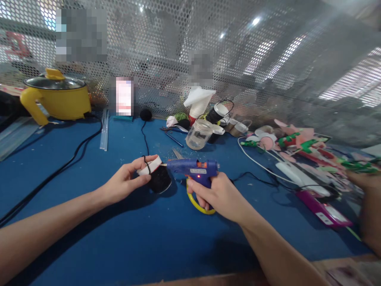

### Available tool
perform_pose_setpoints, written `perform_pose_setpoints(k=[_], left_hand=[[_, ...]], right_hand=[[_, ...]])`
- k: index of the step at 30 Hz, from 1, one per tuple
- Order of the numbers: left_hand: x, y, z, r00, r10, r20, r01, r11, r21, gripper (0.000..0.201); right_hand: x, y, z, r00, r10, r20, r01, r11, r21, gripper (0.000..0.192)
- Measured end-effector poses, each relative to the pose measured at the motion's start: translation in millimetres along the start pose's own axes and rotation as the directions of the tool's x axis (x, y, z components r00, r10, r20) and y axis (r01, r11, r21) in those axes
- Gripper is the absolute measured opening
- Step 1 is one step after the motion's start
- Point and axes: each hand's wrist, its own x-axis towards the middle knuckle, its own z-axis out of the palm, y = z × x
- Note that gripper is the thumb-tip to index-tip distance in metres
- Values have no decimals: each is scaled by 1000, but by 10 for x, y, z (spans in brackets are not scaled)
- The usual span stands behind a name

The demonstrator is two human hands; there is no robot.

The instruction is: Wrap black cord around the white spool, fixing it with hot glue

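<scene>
My left hand (133, 174) grips a small paper cup (161, 179) by its white end; black yarn is wound round the rest of it. A strand of that yarn runs back over the table to a black yarn ball (145, 114). In my right hand (212, 194) is a blue hot glue gun (190, 167) with a small red light glowing. Its nozzle tip is at the cup, near the border between white and black; I cannot tell whether it touches. Scissors with yellow handles (199, 205) lie beneath the gun, partly hidden by it and my hand.
A clear jar (199, 135), a blue pen (174, 139) and stacked paper cups (199, 108) stand or lie behind. A yellow pot (59, 99) is back left, near glue sticks (104, 130). At right are a purple power strip (324, 209), paper flowers and another person's arm (370, 206).
</scene>
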Motion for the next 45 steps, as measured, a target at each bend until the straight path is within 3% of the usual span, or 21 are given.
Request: perform_pose_setpoints(k=[12, 17, 21, 24, 27, 32, 36, 39, 41, 43, 45], left_hand=[[4, 24, 10, 1000, -3, -7, 3, 999, -38, 14], [10, 8, 3, 1000, 1, -7, -1, 1000, -24, 13], [15, 3, -7, 1000, -7, -13, 7, 1000, -5, 16], [16, 17, -8, 1000, -21, -22, 21, 1000, -3, 19], [16, 25, -8, 999, -30, -20, 29, 1000, -9, 20], [14, 1, -15, 1000, -11, -15, 11, 1000, 12, 19], [13, -5, -16, 1000, 20, -3, -20, 999, 38, 16], [9, -8, -17, 999, 45, 4, -46, 997, 55, 13], [3, -15, -17, 999, 53, 10, -53, 997, 58, 13], [-3, -21, -16, 998, 60, 12, -61, 997, 54, 14], [-6, -20, -12, 997, 73, 13, -73, 996, 59, 15]], right_hand=[[136, 46, -20, 1000, -21, 3, 21, 1000, -23, 23], [168, 115, -64, 998, -68, -8, 69, 990, 126, 20], [281, 114, -176, 984, -36, -175, 99, 926, 364, 14], [479, 79, -353, 924, 58, -379, 132, 880, 457, 12], [744, 50, -581, 867, 162, -471, 119, 851, 512, 14], [1106, 65, -846, 892, 266, -365, -22, 833, 554, 29], [1160, 121, -920, 901, 322, -290, -125, 834, 537, 36], [1061, 173, -1009, 866, 288, -409, -148, 928, 341, 45], [949, 179, -1066, 802, 204, -562, -162, 979, 124, 40], [822, 132, -1045, 719, 27, -695, -140, 984, -107, 31], [711, 31, -882, 632, -307, -712, -52, 900, -434, 26]])
